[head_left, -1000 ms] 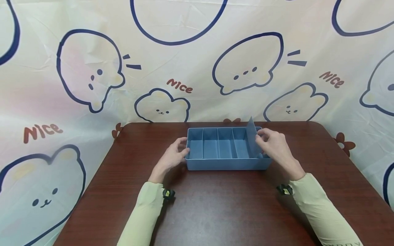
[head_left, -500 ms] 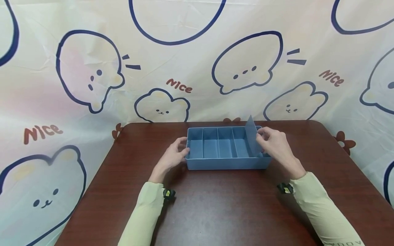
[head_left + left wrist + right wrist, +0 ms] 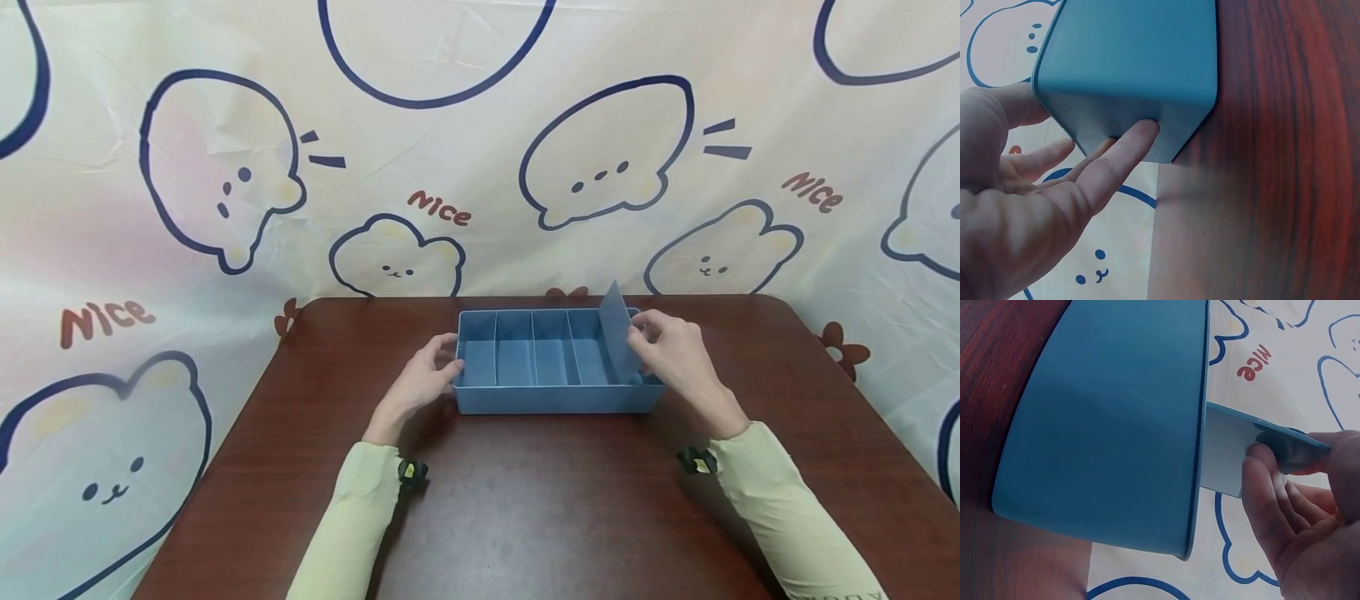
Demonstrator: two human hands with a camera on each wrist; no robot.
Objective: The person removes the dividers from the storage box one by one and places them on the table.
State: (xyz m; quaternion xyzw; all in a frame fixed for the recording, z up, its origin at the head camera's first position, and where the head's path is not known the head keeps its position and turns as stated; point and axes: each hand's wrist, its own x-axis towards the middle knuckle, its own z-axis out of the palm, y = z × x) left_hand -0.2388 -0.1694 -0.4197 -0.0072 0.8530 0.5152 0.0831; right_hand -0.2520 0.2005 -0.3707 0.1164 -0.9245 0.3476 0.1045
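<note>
A blue box [image 3: 551, 400] sat on the table [image 3: 570, 508] between the two hands, its left end at the left hand [image 3: 415, 385] and its right end just under the right hand [image 3: 677, 354]. The hands were well apart. The left one held its end of the box lightly, thumb at the rim and fingers against the outside of the wall. The right one pinched a thin blue panel [image 3: 617, 333], which stood tilted with its lower part in the box, just to the left of that hand, one corner rising above the rim. Four compartments [image 3: 552, 362] showed between the left hand and the panel; the space under the right hand was mostly hidden. The box looked like smooth moulded plastic, so it was probably light and stiff, and could easily have slid on the table if pushed. The end wall by the left hand seemed a good place to steady it, since the rim gave the thumb a catch. The panel, thin and smooth, would likely have flexed a little and might have cracked if bent hard; its upper edge, near the right hand's fingers, seemed the place to grip it, with pressure on both faces. How firmly either hand pressed could not be told.
</note>
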